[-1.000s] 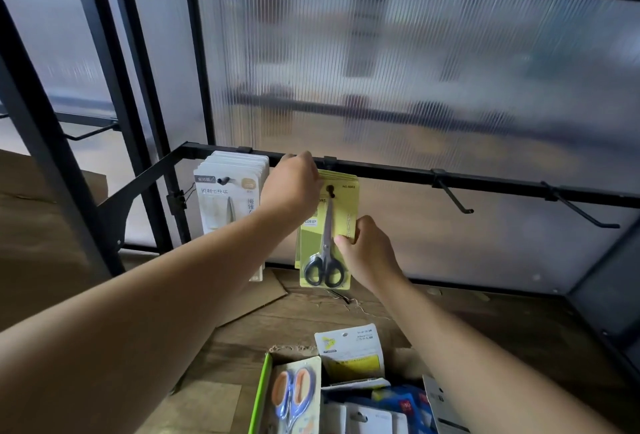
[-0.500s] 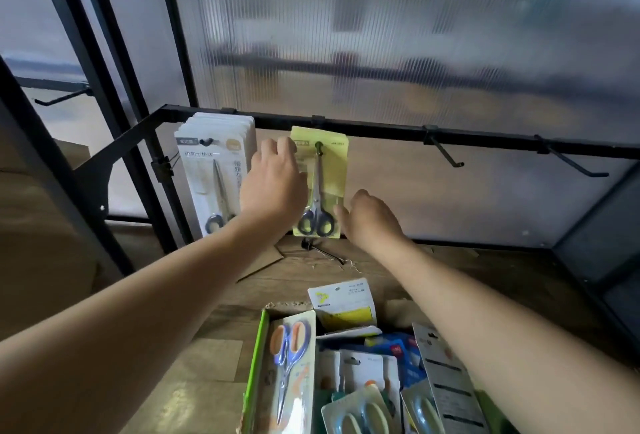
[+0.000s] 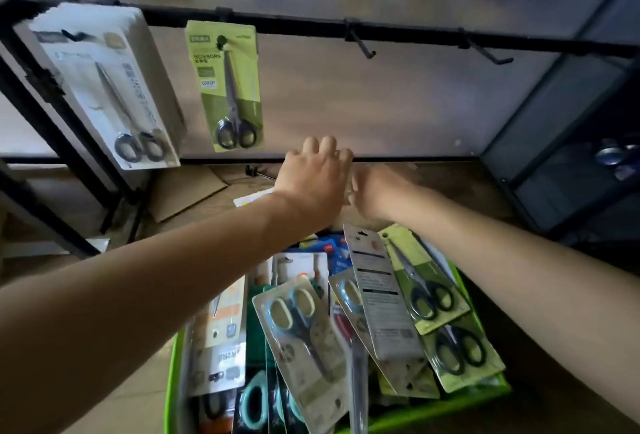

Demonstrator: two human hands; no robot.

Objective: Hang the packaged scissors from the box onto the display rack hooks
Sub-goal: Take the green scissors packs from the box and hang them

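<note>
A green-carded pack of black-handled scissors [image 3: 228,87] hangs on a hook of the black rack bar [image 3: 415,37]. To its left hangs a thick stack of white-carded scissors [image 3: 114,94]. My left hand [image 3: 311,180] and my right hand [image 3: 375,193] are side by side below the rack, above the far end of the green box [image 3: 446,407]. Both hold nothing; the fingers point away and are partly hidden. The box holds several scissor packs, among them a blue-handled pack [image 3: 304,329] and a green-carded pack [image 3: 422,281].
Two bare hooks [image 3: 362,44] [image 3: 485,51] stick out of the bar to the right. Flattened cardboard [image 3: 187,191] and a loose hook [image 3: 258,173] lie on the wooden floor behind the box. A dark cabinet [image 3: 571,163] stands at right.
Both hands let go of the green-carded pack, which now hangs alone, and dropped toward the box. The view tilted down, showing more of the box.
</note>
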